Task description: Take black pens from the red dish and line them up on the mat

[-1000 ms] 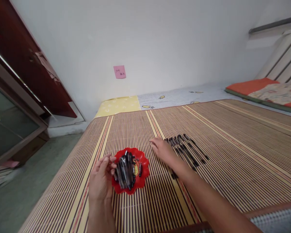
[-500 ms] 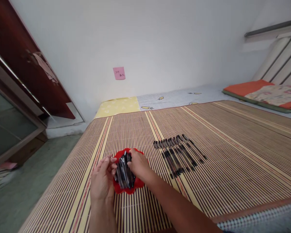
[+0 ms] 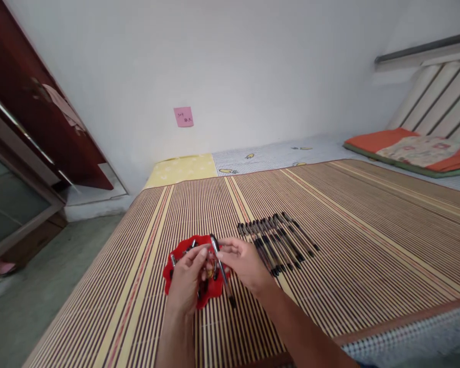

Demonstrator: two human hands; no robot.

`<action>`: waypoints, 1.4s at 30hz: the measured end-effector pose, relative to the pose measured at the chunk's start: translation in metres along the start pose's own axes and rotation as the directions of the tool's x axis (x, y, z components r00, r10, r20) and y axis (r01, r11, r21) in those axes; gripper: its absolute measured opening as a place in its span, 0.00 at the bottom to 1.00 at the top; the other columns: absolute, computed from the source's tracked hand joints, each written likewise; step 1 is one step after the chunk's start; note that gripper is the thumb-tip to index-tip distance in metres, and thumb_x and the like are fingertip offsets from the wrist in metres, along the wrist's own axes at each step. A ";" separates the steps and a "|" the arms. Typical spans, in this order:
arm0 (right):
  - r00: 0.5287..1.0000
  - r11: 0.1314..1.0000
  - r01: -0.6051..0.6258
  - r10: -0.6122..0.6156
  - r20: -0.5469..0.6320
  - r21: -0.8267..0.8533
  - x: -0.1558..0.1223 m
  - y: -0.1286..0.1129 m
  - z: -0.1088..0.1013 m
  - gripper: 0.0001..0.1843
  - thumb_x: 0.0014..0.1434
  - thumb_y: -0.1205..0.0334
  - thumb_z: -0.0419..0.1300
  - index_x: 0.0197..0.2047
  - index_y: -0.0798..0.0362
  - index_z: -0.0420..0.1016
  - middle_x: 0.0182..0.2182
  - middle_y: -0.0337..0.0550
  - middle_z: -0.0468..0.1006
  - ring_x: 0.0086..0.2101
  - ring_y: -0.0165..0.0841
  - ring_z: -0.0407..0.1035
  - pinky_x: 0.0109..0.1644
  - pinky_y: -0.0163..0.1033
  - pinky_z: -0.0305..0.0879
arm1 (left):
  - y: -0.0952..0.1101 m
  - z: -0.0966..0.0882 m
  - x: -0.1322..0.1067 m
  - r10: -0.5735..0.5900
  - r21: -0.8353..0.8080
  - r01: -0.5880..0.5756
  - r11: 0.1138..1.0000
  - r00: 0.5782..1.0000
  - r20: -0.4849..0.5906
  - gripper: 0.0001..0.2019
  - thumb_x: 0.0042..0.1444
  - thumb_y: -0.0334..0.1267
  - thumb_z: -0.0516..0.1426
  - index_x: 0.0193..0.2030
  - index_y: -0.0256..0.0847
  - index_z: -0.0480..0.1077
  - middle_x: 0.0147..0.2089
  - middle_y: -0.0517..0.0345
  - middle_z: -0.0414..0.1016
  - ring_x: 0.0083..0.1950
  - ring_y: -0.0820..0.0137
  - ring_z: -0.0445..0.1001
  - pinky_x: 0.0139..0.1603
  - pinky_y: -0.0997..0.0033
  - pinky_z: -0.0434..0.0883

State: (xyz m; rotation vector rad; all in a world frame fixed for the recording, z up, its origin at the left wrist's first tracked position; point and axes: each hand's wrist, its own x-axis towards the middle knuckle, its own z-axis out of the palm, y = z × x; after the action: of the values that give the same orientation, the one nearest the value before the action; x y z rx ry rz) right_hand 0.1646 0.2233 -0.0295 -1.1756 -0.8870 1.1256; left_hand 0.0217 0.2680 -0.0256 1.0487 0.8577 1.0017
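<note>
A capped pen with a clear barrel and dark ends slants between my hands, its cap end up and its other end toward me. My right hand pinches it near the cap with thumb and fingers. From the other side, my left hand has its bent fingertips closed at the same upper part of the pen. Below the left hand sits a red scalloped dish with more dark pens in it, partly hidden by my fingers. To the right, several capped pens lie side by side in a row on the striped mat.
The striped bamboo mat covers the bed. An orange and floral folded cloth lies at the far right by the white slatted headboard. A pink note sticks to the wall behind. At left stands a dark red door.
Both hands have moved slightly right, and the right hand has lifted a pen from the red dish. The left hand now covers part of the dish. The view has shifted slightly.
</note>
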 end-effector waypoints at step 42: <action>0.946 0.821 0.013 -0.196 -0.259 -0.571 -0.012 0.012 -0.093 0.05 0.56 0.62 0.61 0.36 0.53 0.69 0.29 0.40 0.74 0.31 0.33 0.70 0.35 0.37 0.65 | -0.004 -0.011 0.008 -0.064 -0.365 -0.051 0.930 0.953 -0.297 0.12 0.43 0.30 0.69 0.36 0.35 0.75 0.29 0.60 0.76 0.27 0.76 0.72 0.24 0.81 0.70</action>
State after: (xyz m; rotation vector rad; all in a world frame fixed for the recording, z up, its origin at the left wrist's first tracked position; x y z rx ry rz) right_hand 0.2482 0.1896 -0.0588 -1.7109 -1.0587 0.5620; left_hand 0.0154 0.2776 -0.0333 0.5768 0.8754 1.2832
